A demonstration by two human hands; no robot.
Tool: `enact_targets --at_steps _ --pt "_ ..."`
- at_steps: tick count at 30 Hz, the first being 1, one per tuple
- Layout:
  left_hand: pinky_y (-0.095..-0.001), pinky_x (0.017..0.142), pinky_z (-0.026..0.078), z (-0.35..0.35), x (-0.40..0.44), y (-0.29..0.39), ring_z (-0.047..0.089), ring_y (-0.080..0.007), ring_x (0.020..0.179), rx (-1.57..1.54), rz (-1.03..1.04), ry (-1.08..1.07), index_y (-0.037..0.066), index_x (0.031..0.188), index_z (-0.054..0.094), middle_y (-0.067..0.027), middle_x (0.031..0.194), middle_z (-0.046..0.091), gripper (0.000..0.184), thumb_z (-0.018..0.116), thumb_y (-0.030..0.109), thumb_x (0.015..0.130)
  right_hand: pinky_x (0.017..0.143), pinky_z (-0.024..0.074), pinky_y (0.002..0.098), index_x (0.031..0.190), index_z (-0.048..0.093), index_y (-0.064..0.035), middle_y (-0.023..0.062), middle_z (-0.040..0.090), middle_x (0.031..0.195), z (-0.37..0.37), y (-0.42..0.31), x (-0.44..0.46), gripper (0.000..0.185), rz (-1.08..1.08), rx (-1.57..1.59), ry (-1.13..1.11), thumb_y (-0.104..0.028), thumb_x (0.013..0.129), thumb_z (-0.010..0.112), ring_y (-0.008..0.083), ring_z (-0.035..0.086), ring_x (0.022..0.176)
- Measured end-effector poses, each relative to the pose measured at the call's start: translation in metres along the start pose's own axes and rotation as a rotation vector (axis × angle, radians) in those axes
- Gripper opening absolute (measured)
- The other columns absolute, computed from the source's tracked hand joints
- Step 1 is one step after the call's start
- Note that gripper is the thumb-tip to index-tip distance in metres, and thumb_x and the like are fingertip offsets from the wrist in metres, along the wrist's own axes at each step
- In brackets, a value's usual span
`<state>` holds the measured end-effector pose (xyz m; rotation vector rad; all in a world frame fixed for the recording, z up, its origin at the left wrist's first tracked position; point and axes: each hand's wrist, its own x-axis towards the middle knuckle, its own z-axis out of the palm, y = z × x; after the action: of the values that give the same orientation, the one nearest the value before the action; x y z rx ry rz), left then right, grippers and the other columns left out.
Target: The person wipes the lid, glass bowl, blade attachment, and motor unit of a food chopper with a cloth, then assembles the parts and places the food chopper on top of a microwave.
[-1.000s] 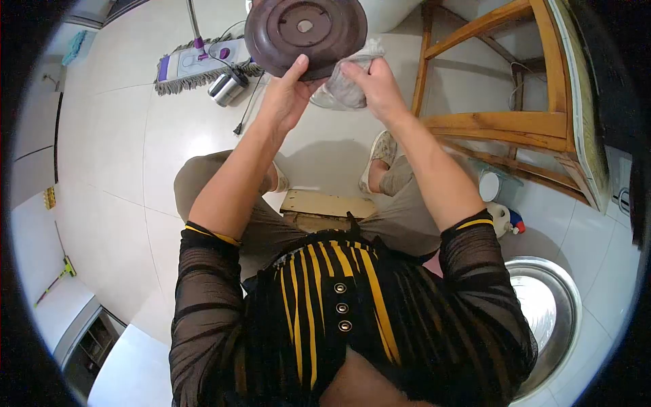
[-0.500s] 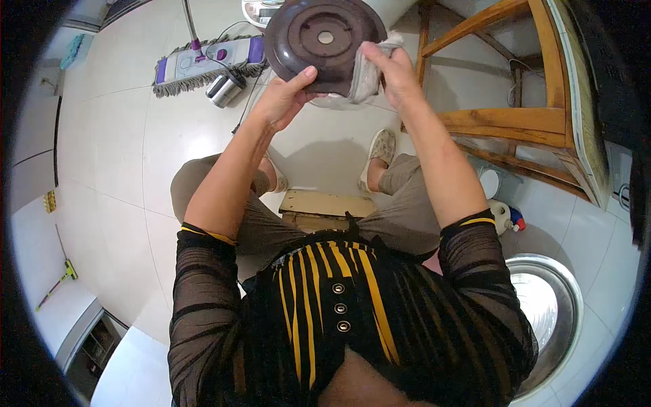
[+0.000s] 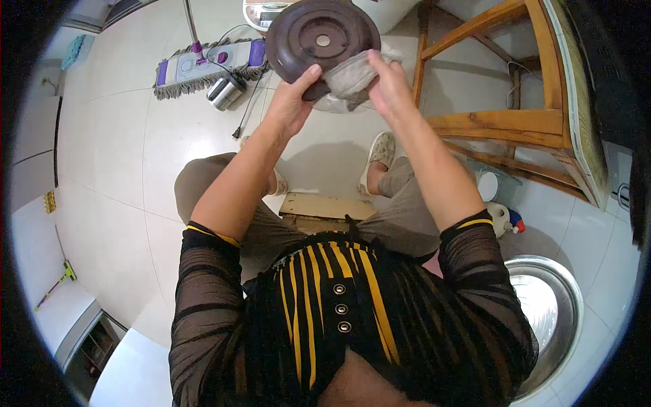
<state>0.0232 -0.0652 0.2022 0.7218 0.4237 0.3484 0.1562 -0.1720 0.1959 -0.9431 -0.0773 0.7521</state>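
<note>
A dark brown round disc [image 3: 291, 41], lid-like with raised rings and a pale spot at its centre, is held up in front of me. My left hand [image 3: 293, 102] grips its lower edge, thumb on the face that I see. In my right hand [image 3: 390, 85] is a crumpled grey cloth [image 3: 350, 73], which lies against the disc's lower right edge and covers part of it. The fingers of my right hand are partly hidden by the cloth. Below the disc a bit of clear, shiny material shows, too little to name.
A flat mop [image 3: 203, 64] and a metal cup-like appliance [image 3: 226, 90] with a cord lie on the tiled floor ahead left. To the right stands a wooden chair frame [image 3: 502, 123]. A steel basin [image 3: 575, 298] and a white bottle [image 3: 500, 218] are by my right side.
The cloth has slid left along the disc's lower edge and spread over more of it. My right hand moved slightly left and down; my left hand still holds the disc.
</note>
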Motion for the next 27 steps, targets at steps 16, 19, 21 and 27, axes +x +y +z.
enact_targets --at_steps 16,19,21,27 --pt "-0.0320 0.093 0.036 -0.002 0.002 -0.001 0.049 -0.0184 0.104 0.141 0.063 0.026 -0.002 0.117 0.044 -0.0101 0.113 0.053 0.048 0.063 0.018 0.079 0.080 0.0421 0.0343 0.099 0.051 0.0071 0.0145 0.058 0.097 -0.030 0.003 0.032 0.045 -0.177 -0.706 -0.003 -0.035 0.082 0.055 0.0246 0.055 0.090" --pt "-0.0317 0.093 0.036 -0.001 -0.002 -0.002 0.050 -0.0182 0.102 0.224 0.064 0.038 -0.002 0.115 0.045 -0.0098 0.110 0.054 0.047 0.064 0.019 0.079 0.083 0.0383 0.0359 0.098 0.051 0.0074 0.0174 0.057 0.096 -0.025 0.028 0.022 0.047 -0.335 -0.823 0.079 -0.036 0.081 0.055 0.0270 0.052 0.091" --pt "-0.0318 0.092 0.037 -0.006 0.001 -0.001 0.050 -0.0181 0.102 0.255 0.017 -0.012 -0.003 0.115 0.046 -0.0099 0.110 0.054 0.047 0.064 0.020 0.078 0.083 0.0377 0.0361 0.097 0.051 0.0068 0.0179 0.057 0.095 -0.022 0.016 0.021 0.045 -0.358 -0.865 0.097 -0.036 0.082 0.054 0.0269 0.052 0.092" --pt "-0.0319 0.090 0.039 -0.018 -0.005 0.016 0.051 -0.0185 0.101 0.350 -0.292 -0.189 -0.001 0.115 0.046 -0.0108 0.109 0.054 0.048 0.064 0.024 0.078 0.082 0.0422 0.0343 0.101 0.053 -0.0023 0.0044 0.058 0.095 -0.033 -0.050 0.038 0.025 0.029 -0.334 -0.115 -0.017 0.082 0.056 0.0174 0.054 0.090"
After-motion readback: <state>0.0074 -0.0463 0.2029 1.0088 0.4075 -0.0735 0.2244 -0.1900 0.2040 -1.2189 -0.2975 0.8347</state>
